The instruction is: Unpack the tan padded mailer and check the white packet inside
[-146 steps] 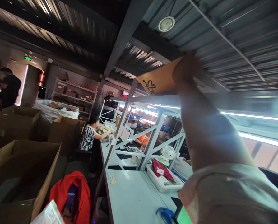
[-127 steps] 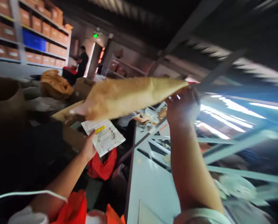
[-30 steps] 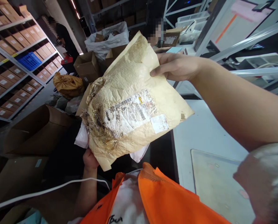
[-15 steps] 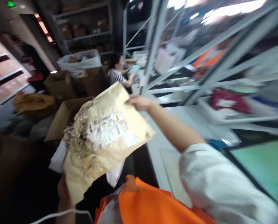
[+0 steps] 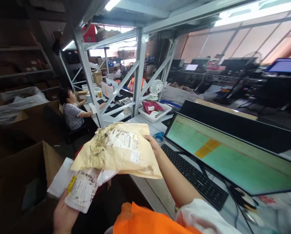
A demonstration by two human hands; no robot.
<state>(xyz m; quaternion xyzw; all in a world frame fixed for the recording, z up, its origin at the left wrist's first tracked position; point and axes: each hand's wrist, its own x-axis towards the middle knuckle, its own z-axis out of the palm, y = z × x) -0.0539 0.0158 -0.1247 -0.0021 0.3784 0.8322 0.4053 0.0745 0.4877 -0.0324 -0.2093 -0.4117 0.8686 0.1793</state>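
My right hand [image 5: 150, 143] grips the far edge of a crumpled tan padded mailer [image 5: 118, 152] with a white shipping label, held nearly flat over the edge of the white workbench [image 5: 145, 187]. My left hand [image 5: 63, 218] holds a white poly parcel [image 5: 80, 188] with a printed label and a yellow sticker, just under the mailer's near edge. An orange vest covers my chest at the bottom of the view.
A monitor [image 5: 230, 156] with a green screen and a black keyboard [image 5: 194, 177] stand on the bench to the right. A blue tape roll [image 5: 158, 136] and a white tray [image 5: 155, 114] lie beyond. An open cardboard box [image 5: 18, 182] is at left. A person in a striped shirt [image 5: 73, 113] sits farther along.
My head has turned right toward the bench and monitor. The mailer has dropped from upright to nearly flat, and the white parcel in my left hand now shows below it.
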